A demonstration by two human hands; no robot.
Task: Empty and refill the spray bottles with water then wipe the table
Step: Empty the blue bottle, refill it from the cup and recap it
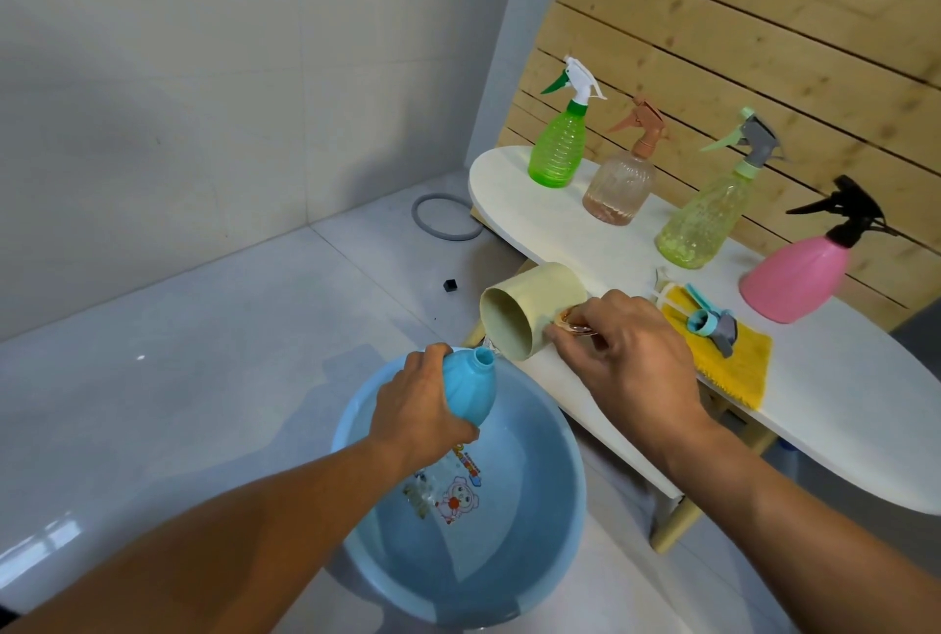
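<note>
Fingers of right hand clamped on tipped cup; left hand wrapped round blue bottle, tilted above basin. Refilling under way. Next: level cup, refit spray head lying on yellow cloth.

Before you the long white oval tabletop carries a ribbed green spray bottle, a clear pinkish one, a yellow-green one, a pink one and a yellow cloth, while the pale tiled floor bears a round blue plastic basin and a grey ring.
</note>
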